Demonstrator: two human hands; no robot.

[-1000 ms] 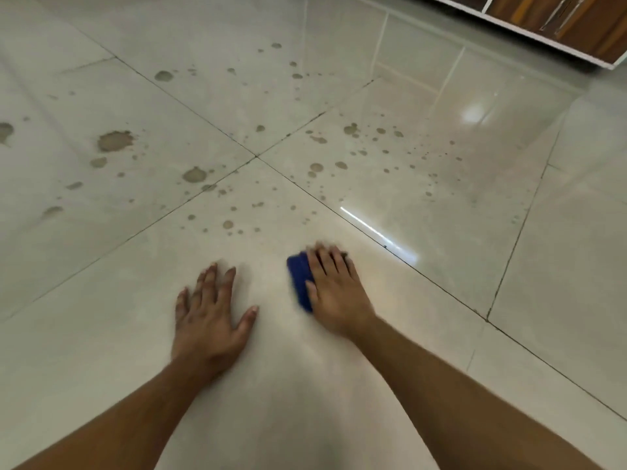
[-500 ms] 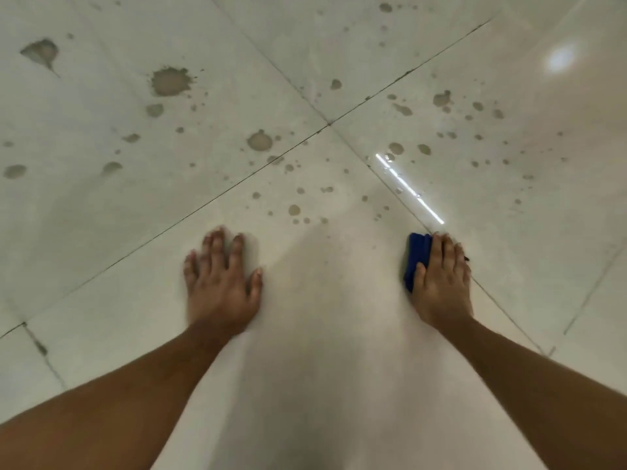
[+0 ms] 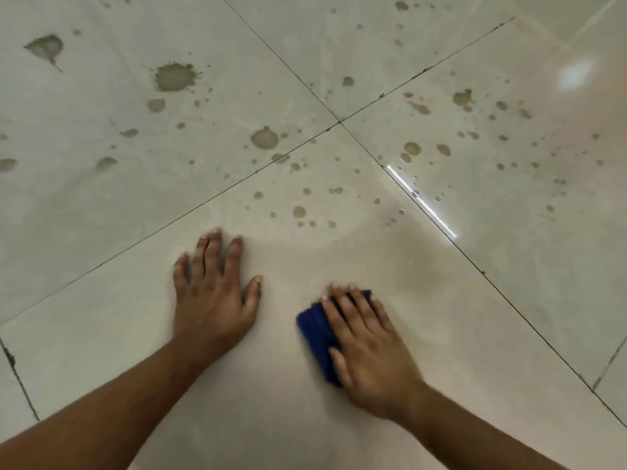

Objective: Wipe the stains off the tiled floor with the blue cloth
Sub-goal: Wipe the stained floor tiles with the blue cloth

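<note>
Far left we see a grey-brown splash with a thin tail point(image 3: 45, 47), then a larger splat with ragged edges point(image 3: 174, 77), both on the pale tiled floor point(image 3: 101, 300). Smaller round stains point(image 3: 264, 138) scatter across the tiles toward the centre, where four dark grout lines point(image 3: 339, 122) meet in a cross.

Our left hand point(image 3: 212, 300) lies flat on the near tile, palm down, fingers straight and slightly spread, holding nothing. The tile around and between our hands carries no spots; a band of small drops point(image 3: 299, 212) lies just beyond the fingertips.

Our right hand point(image 3: 368, 347) presses on the cloth point(image 3: 315, 329), fingers extended over it and the thumb laid along its near edge. The cloth is deep blue, folded into a compact pad, flat on the same near tile, just right of the left hand; only its left side and a bit past the fingertips show. We can read no label or writing on it.

Further right, more brown drops point(image 3: 462, 97) dot the glossy tile, beside a bright streak of reflected light point(image 3: 424, 201) and a soft glare patch point(image 3: 575, 74).
</note>
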